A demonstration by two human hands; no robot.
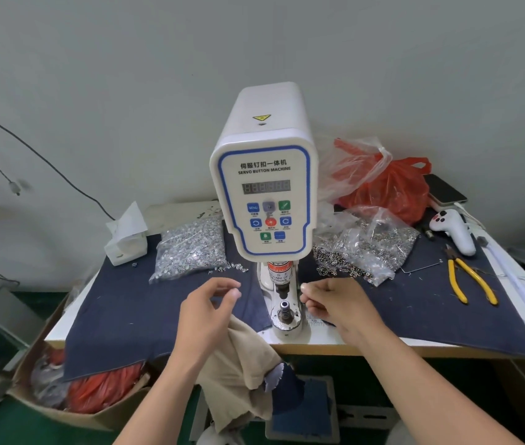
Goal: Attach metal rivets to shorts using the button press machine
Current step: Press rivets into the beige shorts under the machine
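Shorts (pixel 242 367) of soft beige cloth hang crumpled off the front edge of the surface (pixel 325 340), below the left wrist and just left of the machine's base. The left hand (pixel 210 311) hovers over the dark blue cloth (pixel 120 303), fingers loosely curled and apart, holding nothing that can be seen. The right hand (pixel 335 303) sits just right of the metal post (pixel 284 308), its fingertips drawn together; whether they pinch a rivet is too small to tell. A white button machine (pixel 262 184) with rounded corners and a blue-outlined panel stands upright between two clear plastic bags: one on the left (pixel 190 248) packed with small silvery pieces, one on the right (pixel 364 245) spilling little metal rings. One pair of yellow-handled pliers (pixel 468 277) lies at the far right, near a red plastic bag (pixel 389 187).
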